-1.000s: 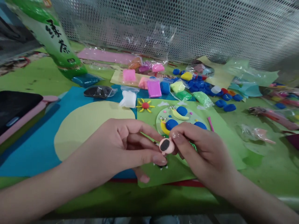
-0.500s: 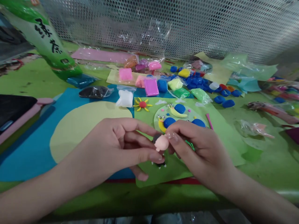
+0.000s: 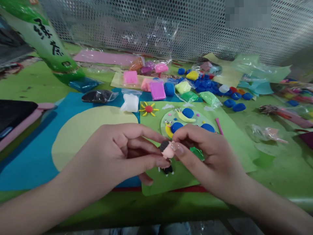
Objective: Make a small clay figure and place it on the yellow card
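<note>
A small pink clay ball with a black patch (image 3: pixel 167 150) is held between my two hands over a green sheet (image 3: pixel 151 130). My left hand (image 3: pixel 129 153) pinches it from the left with thumb and fingers. From the right, the thumb and index finger of my right hand (image 3: pixel 202 153) close on its edge. Just below the ball, a small black clay piece with white tips (image 3: pixel 167 169) lies on the sheet. Blue-shelled clay snails (image 3: pixel 187 113) and a red and yellow clay sun (image 3: pixel 148 109) are on the sheet beyond my hands.
A green tea bottle (image 3: pixel 49 42) stands back left, near a dark phone-like object (image 3: pixel 14 114). Bagged clay, such as a purple block (image 3: pixel 157 90), and blue lumps (image 3: pixel 204 83) lie behind the sheets. A blue sheet (image 3: pixel 31 156) bears a cream oval (image 3: pixel 80 130).
The pink ball has turned between my fingers, so more of its black patch shows. My right thumb now covers more of its right side.
</note>
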